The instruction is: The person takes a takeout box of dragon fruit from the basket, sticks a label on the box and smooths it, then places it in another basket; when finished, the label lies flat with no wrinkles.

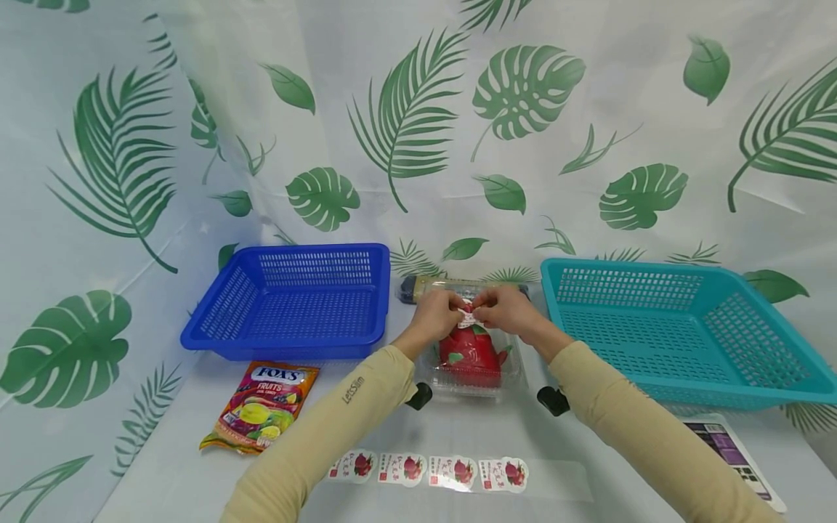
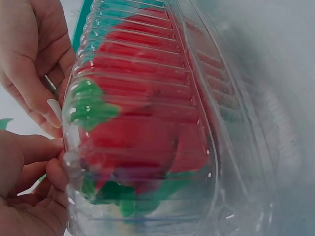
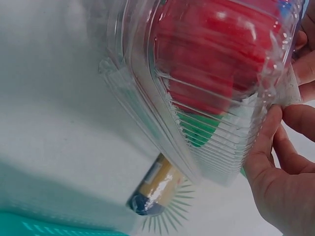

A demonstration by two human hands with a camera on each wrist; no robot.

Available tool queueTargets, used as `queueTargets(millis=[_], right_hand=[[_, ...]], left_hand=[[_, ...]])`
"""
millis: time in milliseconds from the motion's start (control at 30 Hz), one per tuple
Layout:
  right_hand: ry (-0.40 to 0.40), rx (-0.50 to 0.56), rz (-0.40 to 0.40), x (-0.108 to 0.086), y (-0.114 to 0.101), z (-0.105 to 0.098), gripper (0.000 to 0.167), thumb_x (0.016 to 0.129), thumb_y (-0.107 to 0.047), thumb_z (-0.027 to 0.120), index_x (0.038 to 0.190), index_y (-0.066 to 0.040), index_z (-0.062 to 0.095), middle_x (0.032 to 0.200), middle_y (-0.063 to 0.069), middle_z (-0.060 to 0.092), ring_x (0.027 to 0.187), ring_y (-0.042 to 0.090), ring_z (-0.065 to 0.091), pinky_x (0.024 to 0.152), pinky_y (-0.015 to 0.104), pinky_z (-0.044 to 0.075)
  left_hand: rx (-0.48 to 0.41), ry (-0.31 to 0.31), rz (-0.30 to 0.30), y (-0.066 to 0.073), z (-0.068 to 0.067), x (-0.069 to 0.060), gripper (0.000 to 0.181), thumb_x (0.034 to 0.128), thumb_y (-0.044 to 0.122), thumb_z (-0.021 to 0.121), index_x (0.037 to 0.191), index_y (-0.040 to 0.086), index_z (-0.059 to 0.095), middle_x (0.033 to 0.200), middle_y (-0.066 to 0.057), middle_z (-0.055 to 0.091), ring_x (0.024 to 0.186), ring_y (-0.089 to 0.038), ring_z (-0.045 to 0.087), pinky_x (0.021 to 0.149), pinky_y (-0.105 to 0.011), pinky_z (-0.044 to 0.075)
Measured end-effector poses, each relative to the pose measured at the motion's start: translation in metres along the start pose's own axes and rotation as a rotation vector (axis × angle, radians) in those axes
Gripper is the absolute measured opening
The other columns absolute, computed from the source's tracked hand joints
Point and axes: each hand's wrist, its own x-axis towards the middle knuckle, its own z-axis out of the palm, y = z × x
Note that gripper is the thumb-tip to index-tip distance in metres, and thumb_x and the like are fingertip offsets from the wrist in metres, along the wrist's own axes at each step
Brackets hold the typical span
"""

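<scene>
A clear plastic clamshell box (image 1: 513, 374) stands mid-table with a red dragon fruit with green scales (image 1: 472, 361) inside. At the box's upper part, my left hand (image 1: 437, 314) pinches one side of a small white label (image 1: 468, 318). Thumb and fingers of my right hand (image 1: 510, 311) pinch its other side. In the right wrist view, the label (image 3: 293, 89) is at the box's ridged wall, and my right hand (image 3: 285, 179) is against that wall. Through the plastic in the left wrist view, the dragon fruit (image 2: 142, 128) shows red and green. The label's far edge is hidden by fingers.
A strip of fruit labels (image 1: 453, 473) lies in front. To the left are a blue basket (image 1: 281, 349) and a Fox's candy bag (image 1: 264, 407). A teal basket (image 1: 654, 388) and a purple-and-white printed item (image 1: 732, 454) are right. A dark-ended yellow packet (image 1: 410, 289) lies behind the box.
</scene>
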Motion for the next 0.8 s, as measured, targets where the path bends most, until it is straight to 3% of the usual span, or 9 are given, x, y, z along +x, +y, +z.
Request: queueTargets(millis=[400, 600, 800], right_hand=[[0.003, 0.016, -0.001, 0.0016, -0.0012, -0.0019, 0.023, 0.095, -0.01, 0.061, 0.114, 0.004, 0.06, 0.103, 0.016, 0.062, 0.098, 0.029, 0.062, 0.086, 0.039, 0.055], [0.017, 0.001, -0.01, 0.0008, -0.002, -0.0001, 0.022, 0.094, -0.009, 0.063, 0.111, 0.005, 0.06, 0.101, 0.016, 0.062, 0.093, 0.027, 0.062, 0.084, 0.039, 0.055], [0.037, -0.066, -0.02, -0.0007, -0.0048, 0.0006, 0.023, 0.092, -0.009, 0.065, 0.111, 0.005, 0.062, 0.1, 0.017, 0.063, 0.089, 0.027, 0.062, 0.079, 0.036, 0.057]], left_hand=[[-0.009, -0.004, -0.005, 0.0002, 0.0001, 0.0009, 0.015, 0.0911, 0.004, 0.066, 0.104, 0.003, 0.075, 0.095, -0.008, 0.071, 0.081, -0.016, 0.061, 0.065, -0.024, 0.049], [0.09, 0.007, 0.028, 0.0013, 0.0008, 0.0013, 0.016, 0.0901, 0.005, 0.067, 0.104, 0.002, 0.075, 0.096, -0.008, 0.071, 0.086, -0.018, 0.06, 0.073, -0.027, 0.049], [0.162, 0.004, 0.064, 0.0025, 0.0016, 0.0025, 0.015, 0.0888, 0.004, 0.067, 0.101, 0.003, 0.076, 0.086, -0.006, 0.07, 0.074, -0.014, 0.054, 0.064, -0.023, 0.043]])
